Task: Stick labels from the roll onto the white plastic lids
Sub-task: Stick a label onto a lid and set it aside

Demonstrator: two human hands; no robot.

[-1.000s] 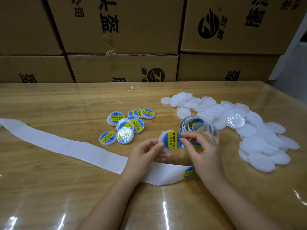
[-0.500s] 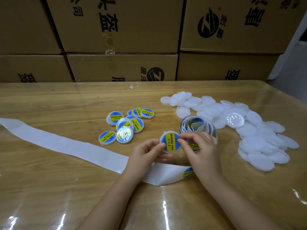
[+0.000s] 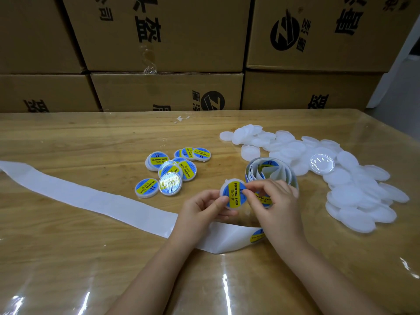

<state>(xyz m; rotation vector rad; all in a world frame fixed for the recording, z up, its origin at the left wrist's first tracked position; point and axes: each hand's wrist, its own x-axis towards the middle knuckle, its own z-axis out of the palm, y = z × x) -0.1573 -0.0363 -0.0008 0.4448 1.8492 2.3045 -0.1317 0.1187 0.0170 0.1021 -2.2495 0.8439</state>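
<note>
My left hand pinches a white lid by its lower left edge, tilted toward me above the table. A blue and yellow label covers the lid's face. My right hand has its curled fingertips on the label's right side. Just behind the hands stands the label roll, loosely coiled. Its empty white backing strip runs left across the table, with one label left on it near my right wrist. A heap of bare white lids lies to the right.
Several labelled lids lie in a cluster left of centre. One clear shiny lid rests on the white heap. Stacked cardboard boxes wall off the table's far edge. The wooden table has a glossy clear cover.
The lid has stayed between my hands. My right fingertips have slid slightly across the label's right side; the left hand's hold is unchanged.
</note>
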